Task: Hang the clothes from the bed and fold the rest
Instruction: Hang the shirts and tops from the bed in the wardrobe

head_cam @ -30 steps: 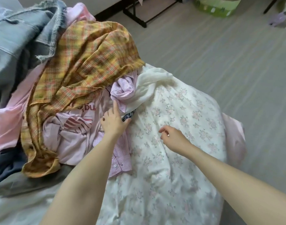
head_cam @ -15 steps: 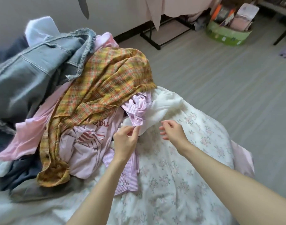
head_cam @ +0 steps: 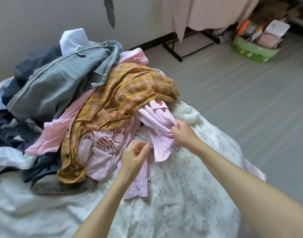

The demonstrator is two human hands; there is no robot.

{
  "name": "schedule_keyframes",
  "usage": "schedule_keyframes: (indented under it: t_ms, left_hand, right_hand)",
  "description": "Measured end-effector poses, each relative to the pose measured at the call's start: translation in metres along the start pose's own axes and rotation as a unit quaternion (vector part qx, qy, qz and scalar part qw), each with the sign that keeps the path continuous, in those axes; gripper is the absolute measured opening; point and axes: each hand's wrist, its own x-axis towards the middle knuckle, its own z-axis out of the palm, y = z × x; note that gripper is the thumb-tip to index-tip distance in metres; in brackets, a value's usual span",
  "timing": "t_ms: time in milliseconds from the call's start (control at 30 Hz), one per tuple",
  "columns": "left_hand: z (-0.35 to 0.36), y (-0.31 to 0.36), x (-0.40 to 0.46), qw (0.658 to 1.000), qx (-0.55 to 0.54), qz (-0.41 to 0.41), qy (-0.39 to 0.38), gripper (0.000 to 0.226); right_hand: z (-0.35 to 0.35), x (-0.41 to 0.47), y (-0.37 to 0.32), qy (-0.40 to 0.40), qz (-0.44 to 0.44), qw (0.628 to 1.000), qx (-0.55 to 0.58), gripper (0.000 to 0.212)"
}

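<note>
Nearest the camera, two bare forearms reach out over a white bedcover with a faint pink flower print (head_cam: pixel 190 194). The left hand (head_cam: pixel 134 156) has its fingers curled in toward the palm, the thumb and fingertips drawn together just beside the pink-and-white striped shirt (head_cam: pixel 158 121); whether they actually pinch cloth cannot be told. Directly under that hand, the shirt's buttoned cuff (head_cam: pixel 138 188) lies flat on the bedcover, pointing back toward the person. The right hand (head_cam: pixel 182 133) grips a bunched fold of the same striped shirt, fingers wrapped round the fabric, which hangs in a loose lobe below them; the shirt's collar sits just beyond the fingers. Left of the left fingers lies a pale pink T-shirt with red lettering (head_cam: pixel 106 146), crumpled. Just beyond both hands, a yellow plaid shirt (head_cam: pixel 126 93) drapes across the heap, its edge overlapping the striped shirt's collar. A cream garment (head_cam: pixel 186 114) lies just past the right fingers. Farther out and to the left, a grey denim piece with frayed edges (head_cam: pixel 61 88) tops the pile, with dark navy clothing (head_cam: pixel 37 62) and a plain pink garment (head_cam: pixel 61 131) beneath it. Far beyond, on the grey floor, stand a black rack base (head_cam: pixel 178 50) under hanging peach fabric (head_cam: pixel 207 12), and a green box of papers (head_cam: pixel 254 50).
</note>
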Motion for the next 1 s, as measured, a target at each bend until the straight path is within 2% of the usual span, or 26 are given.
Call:
schedule_keyframes:
  t_ms: [33,67,133,167,267,333,400,500,567,633,733,800,867,933,1000]
  left_hand:
    - [0.000,0.004,0.003,0.999,0.037,0.014,0.037,0.021]
    - [0.001,0.013,0.002,0.995,0.077,0.046,0.043,0.043]
    - [0.008,0.028,-0.001,0.979,0.172,0.108,-0.006,0.077]
    - [0.012,0.034,-0.004,0.967,0.221,0.126,-0.036,0.086]
    - [0.024,0.055,-0.014,0.936,0.309,0.149,-0.080,0.080]
    - [0.030,0.070,-0.024,0.932,0.318,0.159,-0.066,0.058]
    - [0.035,0.092,-0.038,0.937,0.290,0.187,-0.062,0.038]
    - [0.044,0.134,-0.064,0.928,0.255,0.260,-0.077,0.022]
    - [0.049,0.162,-0.076,0.921,0.237,0.303,-0.061,0.019]
    - [0.056,0.191,-0.090,0.929,0.192,0.308,-0.069,0.013]
    - [0.070,0.235,-0.121,0.936,0.120,0.317,-0.093,0.010]
    - [0.080,0.269,-0.149,0.932,0.059,0.344,-0.100,0.021]
    - [0.093,0.305,-0.175,0.925,0.002,0.355,-0.132,0.028]
    - [0.111,0.336,-0.197,0.921,-0.041,0.344,-0.177,0.030]
    - [0.128,0.353,-0.203,0.942,-0.105,0.240,-0.212,0.030]
  right_hand:
    - [-0.008,-0.011,-0.004,-0.006,-0.028,0.999,-0.033,0.022]
    - [-0.020,-0.028,-0.012,-0.002,-0.053,0.997,-0.055,0.029]
    - [-0.036,-0.064,-0.021,-0.002,-0.074,0.996,-0.051,0.037]
    - [-0.040,-0.080,-0.024,0.004,-0.078,0.996,-0.031,0.036]
    - [-0.062,-0.128,-0.032,0.038,-0.059,0.997,0.031,0.026]
    - [-0.078,-0.152,-0.035,0.060,-0.047,0.996,0.053,0.027]
    - [-0.102,-0.177,-0.037,0.115,-0.039,0.987,0.107,0.026]
    - [-0.141,-0.213,-0.039,0.191,-0.047,0.956,0.217,0.010]
    - [-0.163,-0.232,-0.043,0.230,-0.066,0.929,0.281,0.013]
    - [-0.184,-0.251,-0.049,0.261,-0.074,0.901,0.339,0.018]
    - [-0.212,-0.284,-0.059,0.286,-0.076,0.851,0.435,0.015]
    - [-0.233,-0.308,-0.066,0.274,-0.093,0.812,0.507,0.036]
    - [-0.253,-0.332,-0.070,0.243,-0.127,0.784,0.557,0.042]
    - [-0.275,-0.364,-0.068,0.218,-0.158,0.783,0.560,0.040]
    - [-0.291,-0.388,-0.057,0.181,-0.181,0.797,0.547,0.046]
